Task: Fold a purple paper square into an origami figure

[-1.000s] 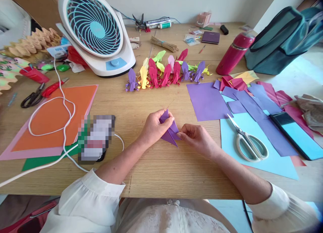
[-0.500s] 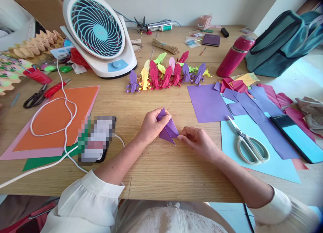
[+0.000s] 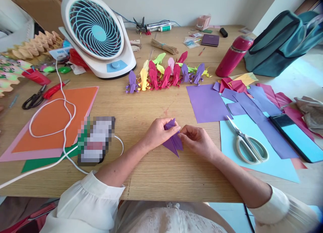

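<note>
A folded purple paper (image 3: 173,143) with pointed ends is held above the wooden table, in front of me. My left hand (image 3: 161,132) pinches its upper part between thumb and fingers. At the paper's right edge, my right hand (image 3: 195,138) has its thumb and fingertips pressed together on it. Beyond my hands stands a group of folded paper figures in purple, yellow, red, pink and green, among them a purple one (image 3: 132,82). A flat purple sheet (image 3: 205,103) lies to the right.
Scissors (image 3: 252,148) lie on a light blue sheet (image 3: 264,169) at right, near a phone (image 3: 295,137). A red bottle (image 3: 233,56) and teal bag (image 3: 275,47) stand behind. At left are a fan (image 3: 98,34), orange paper (image 3: 50,118), a white cable and another phone (image 3: 97,138).
My left hand and the purple paper have moved right and slightly nearer to me. My right hand has stayed almost in place, now closer to my left hand.
</note>
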Demonstrator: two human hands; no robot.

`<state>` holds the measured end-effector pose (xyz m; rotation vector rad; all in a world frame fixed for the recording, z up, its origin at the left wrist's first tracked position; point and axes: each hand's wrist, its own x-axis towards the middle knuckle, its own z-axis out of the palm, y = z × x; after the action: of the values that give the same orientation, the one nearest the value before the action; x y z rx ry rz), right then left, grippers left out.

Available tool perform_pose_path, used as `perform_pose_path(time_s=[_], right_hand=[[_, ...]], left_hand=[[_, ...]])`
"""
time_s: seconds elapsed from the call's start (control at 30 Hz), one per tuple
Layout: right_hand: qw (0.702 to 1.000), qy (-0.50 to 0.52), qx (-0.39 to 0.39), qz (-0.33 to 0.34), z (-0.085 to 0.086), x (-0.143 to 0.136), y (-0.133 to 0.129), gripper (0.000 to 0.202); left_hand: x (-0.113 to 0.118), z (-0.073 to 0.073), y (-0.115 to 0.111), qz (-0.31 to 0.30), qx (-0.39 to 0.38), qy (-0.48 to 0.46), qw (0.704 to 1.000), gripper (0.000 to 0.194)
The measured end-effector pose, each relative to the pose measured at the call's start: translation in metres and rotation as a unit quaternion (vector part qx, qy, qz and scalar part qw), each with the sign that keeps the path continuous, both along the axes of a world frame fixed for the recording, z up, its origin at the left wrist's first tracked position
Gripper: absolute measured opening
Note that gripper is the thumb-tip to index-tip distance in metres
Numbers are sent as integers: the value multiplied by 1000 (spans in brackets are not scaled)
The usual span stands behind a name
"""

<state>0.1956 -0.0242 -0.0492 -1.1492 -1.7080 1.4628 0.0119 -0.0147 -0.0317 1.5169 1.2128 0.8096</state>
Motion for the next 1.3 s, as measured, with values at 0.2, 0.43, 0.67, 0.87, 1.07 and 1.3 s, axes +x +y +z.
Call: perform_pose_path(time_s=[0.2,0.43,0.67,0.87,1.07,1.3], right_hand=[[1000,16,7,6,1,-1,-1,20],[1000,24,5,2,-1,-2,0,24],[999,-46,26,9,1,0,0,31],[998,-30,12,-49,-4,2,3,39],[997,-7,4,-82,-10,3,5,40],[999,-7,7,-39,-4,0,3,29]], left_hand=[[-1,-1,0,-22,-1,-1,1000,22],[0,-2,-1,0,15,-15,1000,23],[-4,-6,3,66,14,-60,996,26],[-9,-3,4,48,-39,-111,992,42],[-10,-9,6,49,-26,-144,988,35],[-9,-17,8,96,-31,-158,982,36]])
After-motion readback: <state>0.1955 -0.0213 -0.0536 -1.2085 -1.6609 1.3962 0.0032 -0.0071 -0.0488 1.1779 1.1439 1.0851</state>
